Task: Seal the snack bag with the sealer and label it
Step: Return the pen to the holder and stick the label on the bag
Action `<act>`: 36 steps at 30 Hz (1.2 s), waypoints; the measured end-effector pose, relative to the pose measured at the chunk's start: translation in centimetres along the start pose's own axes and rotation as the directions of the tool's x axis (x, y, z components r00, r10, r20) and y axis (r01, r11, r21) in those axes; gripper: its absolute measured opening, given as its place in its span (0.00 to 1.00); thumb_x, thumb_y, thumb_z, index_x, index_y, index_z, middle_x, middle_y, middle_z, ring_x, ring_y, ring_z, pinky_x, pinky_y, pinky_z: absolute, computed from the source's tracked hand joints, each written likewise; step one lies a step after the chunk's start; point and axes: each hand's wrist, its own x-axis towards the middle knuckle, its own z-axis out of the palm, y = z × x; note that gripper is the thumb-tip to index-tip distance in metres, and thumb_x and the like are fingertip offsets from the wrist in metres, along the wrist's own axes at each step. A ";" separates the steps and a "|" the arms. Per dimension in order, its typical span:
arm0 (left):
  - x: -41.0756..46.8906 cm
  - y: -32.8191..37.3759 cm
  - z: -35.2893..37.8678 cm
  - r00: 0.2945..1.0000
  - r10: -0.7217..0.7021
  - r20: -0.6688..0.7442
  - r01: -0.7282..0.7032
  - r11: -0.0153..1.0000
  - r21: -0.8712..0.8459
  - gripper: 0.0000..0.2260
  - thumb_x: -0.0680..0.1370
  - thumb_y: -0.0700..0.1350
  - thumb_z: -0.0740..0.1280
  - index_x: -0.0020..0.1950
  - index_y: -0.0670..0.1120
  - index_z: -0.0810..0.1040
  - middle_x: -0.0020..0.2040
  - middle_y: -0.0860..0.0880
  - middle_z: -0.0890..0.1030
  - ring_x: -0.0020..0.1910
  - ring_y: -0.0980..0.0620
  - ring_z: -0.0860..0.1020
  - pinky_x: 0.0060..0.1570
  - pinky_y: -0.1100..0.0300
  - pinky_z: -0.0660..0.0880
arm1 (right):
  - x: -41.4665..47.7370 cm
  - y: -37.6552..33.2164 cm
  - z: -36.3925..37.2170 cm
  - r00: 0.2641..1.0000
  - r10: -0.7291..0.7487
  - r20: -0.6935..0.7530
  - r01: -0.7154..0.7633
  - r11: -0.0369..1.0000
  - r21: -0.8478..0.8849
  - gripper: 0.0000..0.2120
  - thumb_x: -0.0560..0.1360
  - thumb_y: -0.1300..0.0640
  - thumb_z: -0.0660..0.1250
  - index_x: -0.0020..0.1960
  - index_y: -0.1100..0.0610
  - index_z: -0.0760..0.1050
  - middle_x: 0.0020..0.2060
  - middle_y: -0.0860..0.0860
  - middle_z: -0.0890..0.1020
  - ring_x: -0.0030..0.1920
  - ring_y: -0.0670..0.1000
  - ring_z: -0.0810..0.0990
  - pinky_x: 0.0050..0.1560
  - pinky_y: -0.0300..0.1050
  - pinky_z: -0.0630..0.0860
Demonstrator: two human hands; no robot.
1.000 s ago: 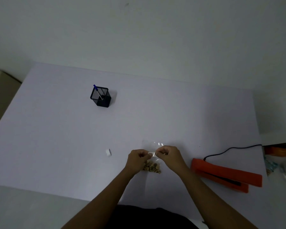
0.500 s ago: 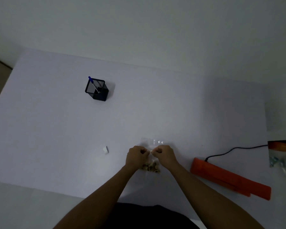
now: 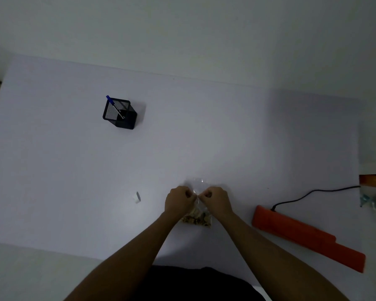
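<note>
Snack bag [image 3: 198,186], pinched between left hand [image 3: 178,202] and right hand [image 3: 215,202]: thin clear plastic, glossy, crinkled; contents tan and rough-looking.
Sealer [image 3: 302,233], right of the right hand: orange plastic, smooth, matt.
Pen holder [image 3: 120,115], far beyond the left hand: black mesh, metal by its look.
Label [image 3: 136,197], left of the left hand: white, paper-like, matt.
Table [image 3: 204,137]: pale, smooth, matt.
</note>
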 end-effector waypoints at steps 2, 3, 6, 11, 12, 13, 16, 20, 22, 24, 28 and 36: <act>0.0 0.2 0.0 1.000 -0.001 -0.012 0.001 1.000 0.011 0.10 0.74 0.51 0.70 0.36 0.48 0.80 0.33 0.53 0.80 0.32 0.56 0.77 0.30 0.64 0.71 | 0.1 -0.1 0.2 1.000 0.011 0.001 -0.011 1.000 0.000 0.10 0.67 0.53 0.72 0.30 0.53 0.75 0.28 0.46 0.79 0.33 0.49 0.81 0.36 0.45 0.78; 0.1 0.2 0.0 1.000 -0.002 -0.017 0.003 1.000 0.016 0.10 0.74 0.51 0.70 0.37 0.48 0.81 0.33 0.52 0.81 0.32 0.55 0.78 0.32 0.64 0.72 | 0.2 -0.2 0.2 1.000 0.016 -0.004 -0.016 1.000 -0.013 0.09 0.68 0.52 0.72 0.31 0.53 0.77 0.29 0.46 0.79 0.34 0.49 0.81 0.37 0.45 0.78; 0.1 0.2 0.2 1.000 -0.008 -0.019 0.008 1.000 0.022 0.10 0.74 0.52 0.70 0.37 0.48 0.81 0.34 0.52 0.82 0.34 0.53 0.80 0.36 0.60 0.77 | 0.3 -0.3 0.3 1.000 0.018 -0.015 -0.018 0.999 -0.048 0.10 0.69 0.52 0.72 0.35 0.58 0.80 0.32 0.49 0.82 0.34 0.50 0.81 0.36 0.45 0.78; 0.2 0.1 0.0 0.996 -0.061 -0.064 0.063 0.997 0.037 0.16 0.72 0.57 0.73 0.33 0.50 0.72 0.31 0.54 0.76 0.31 0.54 0.76 0.29 0.63 0.69 | 0.4 -0.1 0.4 0.999 0.036 -0.030 -0.037 0.998 -0.049 0.11 0.69 0.51 0.73 0.37 0.56 0.74 0.33 0.50 0.79 0.34 0.50 0.78 0.30 0.41 0.71; 0.3 0.0 -0.1 0.995 -0.070 -0.070 0.073 0.996 0.051 0.17 0.71 0.59 0.73 0.33 0.50 0.71 0.31 0.54 0.76 0.31 0.54 0.75 0.28 0.63 0.67 | 0.5 0.0 0.3 0.999 0.033 -0.037 -0.035 0.999 -0.042 0.12 0.69 0.51 0.74 0.37 0.56 0.73 0.33 0.50 0.79 0.33 0.50 0.77 0.28 0.40 0.68; 0.4 -0.1 -0.3 0.994 -0.077 -0.072 0.081 0.995 0.062 0.18 0.70 0.60 0.74 0.34 0.50 0.71 0.32 0.54 0.76 0.31 0.54 0.75 0.28 0.62 0.67 | 0.5 0.1 0.2 0.999 0.032 -0.042 -0.033 0.999 -0.032 0.13 0.68 0.51 0.74 0.37 0.56 0.72 0.33 0.50 0.78 0.33 0.49 0.76 0.28 0.39 0.67; 0.5 -0.3 -0.5 0.993 -0.094 -0.071 0.098 0.994 0.057 0.18 0.68 0.61 0.74 0.36 0.49 0.74 0.34 0.53 0.79 0.34 0.53 0.78 0.31 0.61 0.70 | 0.4 0.4 0.0 0.999 0.016 -0.048 -0.017 1.000 -0.007 0.13 0.68 0.53 0.75 0.37 0.56 0.71 0.32 0.49 0.77 0.32 0.49 0.75 0.29 0.41 0.68; 0.7 -0.2 -0.5 0.993 -0.111 -0.042 0.112 0.993 0.038 0.14 0.70 0.56 0.75 0.37 0.51 0.74 0.38 0.53 0.79 0.38 0.52 0.78 0.32 0.61 0.69 | 0.0 1.0 0.3 0.998 0.000 -0.067 0.003 0.999 0.041 0.11 0.71 0.57 0.73 0.40 0.57 0.70 0.31 0.49 0.74 0.31 0.48 0.71 0.29 0.39 0.67; 1.2 -0.3 -0.6 0.993 -0.121 -0.009 0.121 0.992 0.020 0.10 0.71 0.52 0.75 0.39 0.50 0.76 0.41 0.52 0.80 0.41 0.50 0.80 0.35 0.60 0.72 | -0.1 1.1 0.3 0.997 -0.001 -0.072 0.004 0.999 0.045 0.11 0.72 0.58 0.72 0.41 0.57 0.70 0.32 0.49 0.74 0.31 0.48 0.71 0.29 0.39 0.66; 1.5 -0.4 -1.0 0.992 -0.117 0.041 0.115 0.993 0.035 0.07 0.73 0.48 0.73 0.42 0.47 0.78 0.44 0.48 0.82 0.44 0.48 0.81 0.40 0.57 0.76 | -0.1 1.1 0.2 0.997 -0.004 -0.075 0.007 0.999 0.048 0.11 0.72 0.58 0.72 0.42 0.58 0.70 0.32 0.49 0.74 0.32 0.48 0.71 0.29 0.39 0.66; 1.5 -0.3 -1.1 0.994 -0.086 0.072 0.078 0.991 0.104 0.06 0.74 0.48 0.68 0.45 0.45 0.78 0.47 0.46 0.83 0.45 0.46 0.81 0.45 0.53 0.80 | 0.0 1.0 0.1 0.997 -0.001 -0.082 0.005 0.999 0.049 0.11 0.71 0.58 0.73 0.42 0.58 0.70 0.33 0.50 0.75 0.33 0.50 0.73 0.31 0.40 0.67; 0.9 0.7 -0.3 0.999 -0.038 -0.025 0.043 0.964 0.262 0.29 0.69 0.69 0.68 0.54 0.45 0.78 0.46 0.47 0.84 0.44 0.47 0.82 0.36 0.59 0.73 | 0.0 0.8 0.0 0.997 0.029 -0.065 -0.025 0.998 0.062 0.11 0.71 0.57 0.72 0.41 0.56 0.69 0.34 0.51 0.76 0.34 0.50 0.74 0.30 0.41 0.68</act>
